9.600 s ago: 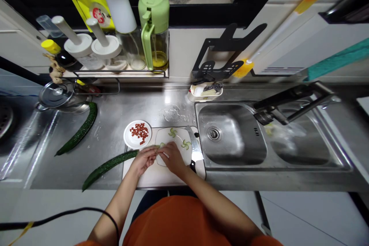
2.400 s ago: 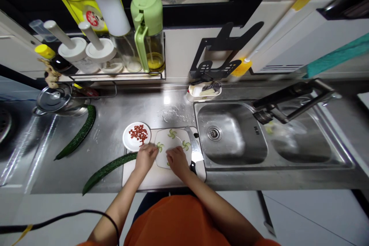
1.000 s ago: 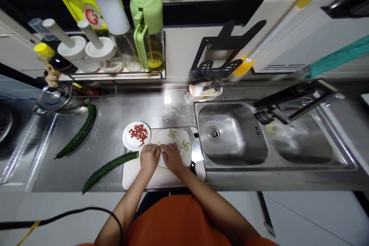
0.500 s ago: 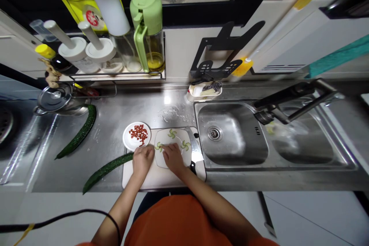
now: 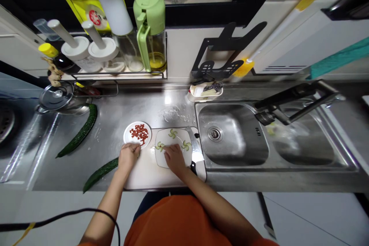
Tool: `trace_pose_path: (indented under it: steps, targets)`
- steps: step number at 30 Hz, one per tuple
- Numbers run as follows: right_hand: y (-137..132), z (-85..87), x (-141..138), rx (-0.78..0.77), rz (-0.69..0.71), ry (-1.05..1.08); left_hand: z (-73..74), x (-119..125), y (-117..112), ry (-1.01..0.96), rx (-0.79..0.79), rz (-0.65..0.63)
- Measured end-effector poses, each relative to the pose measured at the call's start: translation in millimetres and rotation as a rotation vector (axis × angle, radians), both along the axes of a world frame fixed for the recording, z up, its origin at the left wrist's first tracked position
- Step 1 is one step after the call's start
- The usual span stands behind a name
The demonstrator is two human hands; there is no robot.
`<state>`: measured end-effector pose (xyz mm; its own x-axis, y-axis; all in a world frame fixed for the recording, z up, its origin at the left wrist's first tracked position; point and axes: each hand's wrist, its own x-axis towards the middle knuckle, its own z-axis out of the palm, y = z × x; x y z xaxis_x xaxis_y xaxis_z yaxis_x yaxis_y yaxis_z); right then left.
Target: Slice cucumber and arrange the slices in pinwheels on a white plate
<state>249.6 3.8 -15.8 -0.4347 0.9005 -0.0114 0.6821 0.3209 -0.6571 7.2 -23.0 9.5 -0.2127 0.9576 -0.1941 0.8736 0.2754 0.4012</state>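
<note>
A white square plate (image 5: pixel 178 141) sits on a white cutting board (image 5: pixel 147 175) and carries three pinwheel shapes of cucumber slices (image 5: pixel 172 133). My right hand (image 5: pixel 173 158) rests on the plate's near edge with fingers curled; whether it holds anything is hidden. My left hand (image 5: pixel 127 157) is closed over the cut end of a long cucumber (image 5: pixel 99 173) at the board's left edge. Just beyond it stands a small white dish of red berries (image 5: pixel 137 133).
A knife blade (image 5: pixel 196 150) lies along the plate's right side. A second cucumber (image 5: pixel 79 133) lies on the steel counter at left near a pot lid (image 5: pixel 56 97). A double sink (image 5: pixel 233 136) with faucet (image 5: pixel 291 102) is right. Condiment bottles (image 5: pixel 151 27) line the back shelf.
My left hand has moved left off the plate to the cucumber's cut end. A third cucumber pinwheel now shows on the plate's left side. My right hand stays on the plate.
</note>
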Motion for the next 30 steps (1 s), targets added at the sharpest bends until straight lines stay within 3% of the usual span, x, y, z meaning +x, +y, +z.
trace_pose_path:
  steps: [7,15,18,23,30]
  targets:
    - [-1.8,1.6,2.2,-0.004,0.002,-0.007,-4.7,-7.4,11.2,-0.069,-0.032,-0.138]
    - [-4.8,3.4,1.2,-0.012,-0.005,-0.007,8.6,-7.6,25.7,-0.122,-0.035,-0.203]
    - [-5.3,3.4,1.6,-0.012,-0.005,-0.018,10.3,-9.0,25.0,-0.176,-0.034,-0.137]
    - [-6.8,3.0,2.5,-0.013,-0.001,-0.003,2.2,-20.2,19.1,-0.266,-0.105,0.086]
    - [-6.8,3.1,3.0,-0.008,-0.012,0.003,-0.8,-20.7,21.3,-0.541,-0.061,0.296]
